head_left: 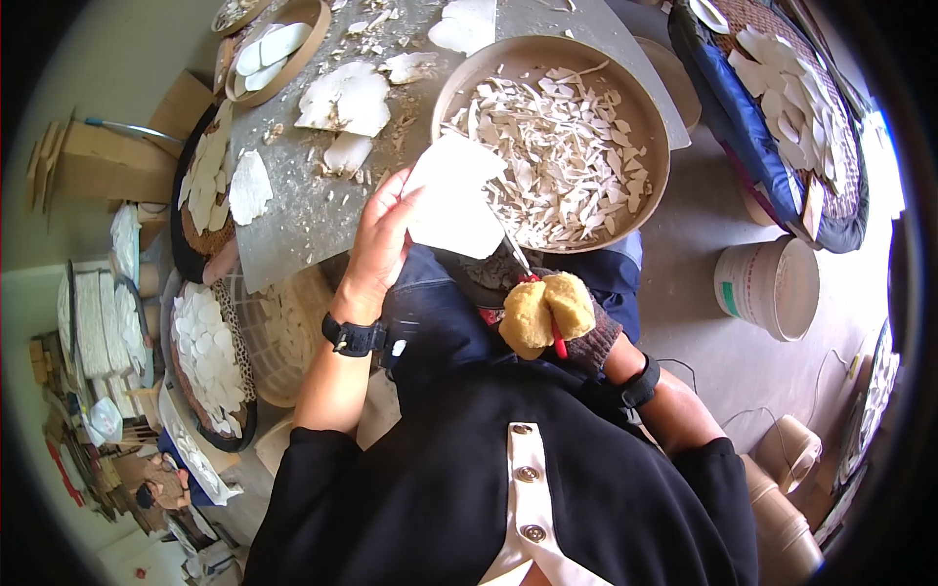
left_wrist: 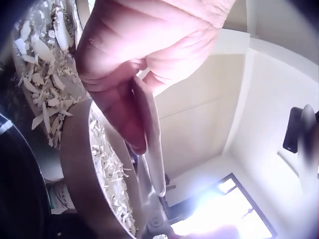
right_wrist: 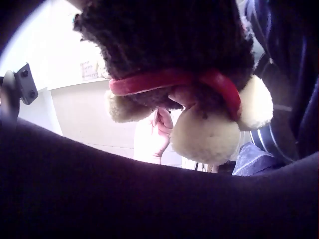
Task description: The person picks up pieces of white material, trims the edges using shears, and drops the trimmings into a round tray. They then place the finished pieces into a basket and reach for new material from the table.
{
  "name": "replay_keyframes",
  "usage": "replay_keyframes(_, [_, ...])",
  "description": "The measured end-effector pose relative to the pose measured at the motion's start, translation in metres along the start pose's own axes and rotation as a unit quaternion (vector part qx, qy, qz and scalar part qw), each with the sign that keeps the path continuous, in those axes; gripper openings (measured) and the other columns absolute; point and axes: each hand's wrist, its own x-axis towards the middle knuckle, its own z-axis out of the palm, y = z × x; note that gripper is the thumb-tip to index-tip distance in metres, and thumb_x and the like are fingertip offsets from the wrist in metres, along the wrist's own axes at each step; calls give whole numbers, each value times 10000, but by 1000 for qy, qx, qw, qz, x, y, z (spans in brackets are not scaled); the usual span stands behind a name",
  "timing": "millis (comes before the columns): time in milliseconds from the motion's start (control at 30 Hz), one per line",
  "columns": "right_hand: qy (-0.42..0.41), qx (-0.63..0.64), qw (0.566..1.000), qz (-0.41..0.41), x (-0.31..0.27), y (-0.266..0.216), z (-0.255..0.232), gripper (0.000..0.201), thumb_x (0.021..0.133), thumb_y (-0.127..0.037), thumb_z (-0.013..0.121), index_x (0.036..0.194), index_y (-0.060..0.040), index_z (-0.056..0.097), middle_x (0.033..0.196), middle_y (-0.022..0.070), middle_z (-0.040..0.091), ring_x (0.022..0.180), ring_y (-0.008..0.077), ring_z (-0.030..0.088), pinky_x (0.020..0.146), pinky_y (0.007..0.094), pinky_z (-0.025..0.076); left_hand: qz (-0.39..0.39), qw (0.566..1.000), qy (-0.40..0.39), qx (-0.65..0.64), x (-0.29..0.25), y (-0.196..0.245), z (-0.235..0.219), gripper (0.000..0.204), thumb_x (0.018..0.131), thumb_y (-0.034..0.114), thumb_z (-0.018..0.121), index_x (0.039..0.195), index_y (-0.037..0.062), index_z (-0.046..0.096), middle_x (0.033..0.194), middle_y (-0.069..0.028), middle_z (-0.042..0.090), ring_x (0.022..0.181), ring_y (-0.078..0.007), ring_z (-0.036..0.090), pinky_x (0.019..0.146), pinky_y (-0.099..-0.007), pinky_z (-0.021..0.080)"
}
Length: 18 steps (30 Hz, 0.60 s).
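Observation:
Between thumb and fingers my left hand (head_left: 379,234) pinches a flat, thin white piece (head_left: 454,200), irregular at its edges; the left wrist view shows this piece (left_wrist: 155,142) nearly edge-on. My right hand (head_left: 596,344) wears a dark knitted glove and grips scissors (head_left: 516,256) with red handles. Thick yellow foam padding (head_left: 528,317) wraps the handles; in the right wrist view the red handle (right_wrist: 149,82) crosses below the gloved hand (right_wrist: 169,40). The scissor blades reach the piece's right edge, partly hidden behind it.
A round tray (head_left: 445,98) full of white trimmings stands just beyond my hands on a grey metal table (head_left: 283,220). Larger white pieces (head_left: 342,98) and crumbs lie left of it. A bucket (head_left: 767,288) stands at right. Baskets of white pieces (head_left: 207,356) are at left. Another person (head_left: 168,483) sits farther off.

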Motion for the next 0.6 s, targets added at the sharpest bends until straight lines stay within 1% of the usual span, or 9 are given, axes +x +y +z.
replay_keyframes(33, [-26,41,998,-29,4,31,-50,217,900,-151,536,1052,1,573,1001,89,632,909,155,610,811,298,497,-26,999,-23,-12,-4,6,-5,348,866,47,563,1208,17,508,1189,-115,562,1110,-151,526,958,-287,412])
replay_keyframes(67, [-52,81,994,-58,7,47,-78,253,902,-153,530,1101,2,553,1035,101,621,926,170,606,825,302,498,27,998,-43,25,-8,11,-4,294,869,50,562,1161,32,539,1210,-119,553,1125,-159,519,966,-296,406])
replay_keyframes(100, [-51,71,993,-80,11,13,-19,249,909,-192,480,1011,13,577,989,99,633,906,198,607,813,300,481,79,993,-62,62,-13,16,-2,243,872,54,561,1115,48,570,1231,-123,543,1139,-168,512,974,-305,399])
replay_keyframes(200, [-13,329,943,40,4,9,-16,286,915,-179,491,1110,25,531,1092,123,594,979,209,582,878,312,461,189,965,-32,179,-27,21,-6,36,873,89,575,858,87,608,1244,-104,543,1167,-185,491,984,-327,382])
replay_keyframes(267, [-47,350,935,45,9,11,-7,278,914,-177,497,1100,25,535,1080,125,597,989,210,579,892,320,460,127,957,-25,261,-37,20,-25,84,896,86,524,877,71,604,1107,-59,594,1057,-154,555,923,-293,425])
replay_keyframes(367, [-97,329,938,37,19,14,1,253,918,-157,484,1087,23,535,1068,124,597,1003,212,577,904,330,462,63,990,-13,124,-48,18,-28,116,907,84,493,956,28,582,953,-42,604,921,-129,593,845,-280,475])
replay_keyframes(467, [-119,337,933,46,22,18,6,233,924,-132,456,1086,20,526,1067,123,593,1013,217,576,910,337,463,57,998,33,-4,-50,17,-10,186,914,102,452,1049,8,538,953,-63,607,873,-118,597,787,-268,499])
replay_keyframes(533, [-103,406,905,80,20,20,9,235,929,-121,435,1100,19,514,1078,126,588,1015,222,575,914,341,461,108,985,118,60,-47,-3,-15,365,877,46,535,1226,16,432,1086,-107,576,966,-134,577,789,-255,501])
replay_keyframes(600, [-123,358,923,71,22,17,17,234,930,-113,424,1106,18,506,1084,134,584,1022,231,573,924,347,456,182,971,153,23,-42,-9,-3,565,850,2,569,1344,25,295,1140,-128,552,1016,-151,559,815,-268,496])
